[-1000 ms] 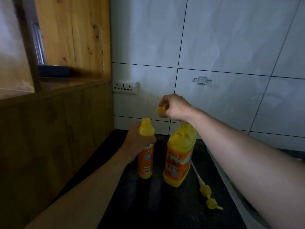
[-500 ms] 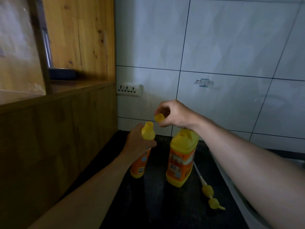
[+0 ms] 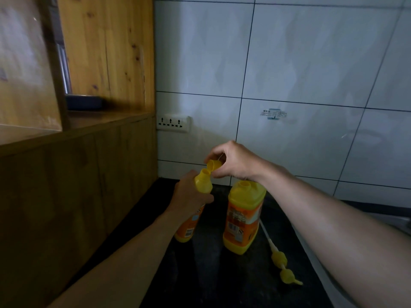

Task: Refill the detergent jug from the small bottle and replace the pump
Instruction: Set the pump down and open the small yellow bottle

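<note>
My left hand (image 3: 189, 196) grips the small orange bottle (image 3: 203, 182) by its yellow shoulder and holds it tilted to the right, lifted off the dark counter. My right hand (image 3: 233, 161) pinches the bottle's small yellow cap (image 3: 213, 164) just above its open neck. To the right, the larger orange detergent jug (image 3: 243, 218) stands upright on the counter with its mouth uncovered. The yellow pump (image 3: 282, 265) with its white tube lies flat on the counter right of the jug.
A wooden cabinet (image 3: 66, 185) walls off the left side. White wall tiles with a power socket (image 3: 173, 123) stand behind. The black counter (image 3: 211, 274) runs forward. A pale sink edge (image 3: 322, 274) borders it on the right.
The small bottle has been lifted and tilted right. The cap in my right hand has come down close to the bottle's neck. The view has shifted slightly.
</note>
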